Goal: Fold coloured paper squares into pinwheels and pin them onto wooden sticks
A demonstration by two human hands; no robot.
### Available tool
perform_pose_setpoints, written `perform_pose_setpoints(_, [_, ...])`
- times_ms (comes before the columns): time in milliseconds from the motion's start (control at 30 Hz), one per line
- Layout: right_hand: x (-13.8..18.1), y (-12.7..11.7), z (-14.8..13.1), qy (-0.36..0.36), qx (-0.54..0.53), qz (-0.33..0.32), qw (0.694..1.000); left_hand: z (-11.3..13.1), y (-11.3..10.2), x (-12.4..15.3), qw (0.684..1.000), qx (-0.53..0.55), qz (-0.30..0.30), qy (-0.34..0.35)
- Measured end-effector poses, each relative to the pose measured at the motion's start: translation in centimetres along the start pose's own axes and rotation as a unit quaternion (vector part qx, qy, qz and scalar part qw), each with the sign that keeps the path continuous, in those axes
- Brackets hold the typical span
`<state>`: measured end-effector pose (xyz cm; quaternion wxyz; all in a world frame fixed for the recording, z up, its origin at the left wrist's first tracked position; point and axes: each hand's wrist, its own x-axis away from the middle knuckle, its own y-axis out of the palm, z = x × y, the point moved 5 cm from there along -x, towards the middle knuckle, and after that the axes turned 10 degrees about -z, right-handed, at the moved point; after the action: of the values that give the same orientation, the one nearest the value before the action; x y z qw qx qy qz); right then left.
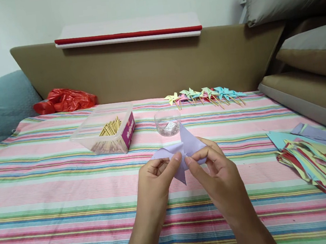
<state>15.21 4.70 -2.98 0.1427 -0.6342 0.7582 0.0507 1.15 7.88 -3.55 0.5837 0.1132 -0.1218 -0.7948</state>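
A purple paper pinwheel (191,142) is held up between my two hands, its blades folded in toward the middle. My left hand (160,173) pinches its left side, with the thumb pressed near the centre. From the right, my right hand (216,167) grips the paper, thumb and forefinger closed close to the same centre. Whether a pin sits at the centre is too small to tell. Just beyond the pinwheel stands a clear round container (167,117) with small shiny bits and a white label in it.
A clear plastic box (90,135) at left holds wooden sticks (111,127). Finished pinwheels (204,93) lie at the back. Cut coloured paper (319,162) is piled at right, beside stacked cushions (308,76). A red plastic bag (69,99) lies back left on the striped cloth (74,220).
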Motion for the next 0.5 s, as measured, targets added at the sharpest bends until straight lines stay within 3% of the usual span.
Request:
perform_pose_setpoints(300, [0.2,0.1,-0.1,-0.005,0.008,0.013,1.0,0.5,0.0,0.0,0.999,-0.03,0.031,0.005])
perform_pose_setpoints(400, [0.2,-0.5,0.3,0.006,-0.03,0.038,0.999,0.9,-0.1,0.1,0.998,-0.064,0.024,0.011])
perform_pose_setpoints(500, [0.0,-0.9,0.8,0.025,-0.039,0.012,0.999,1.0,-0.4,0.1,0.995,-0.101,0.002,0.007])
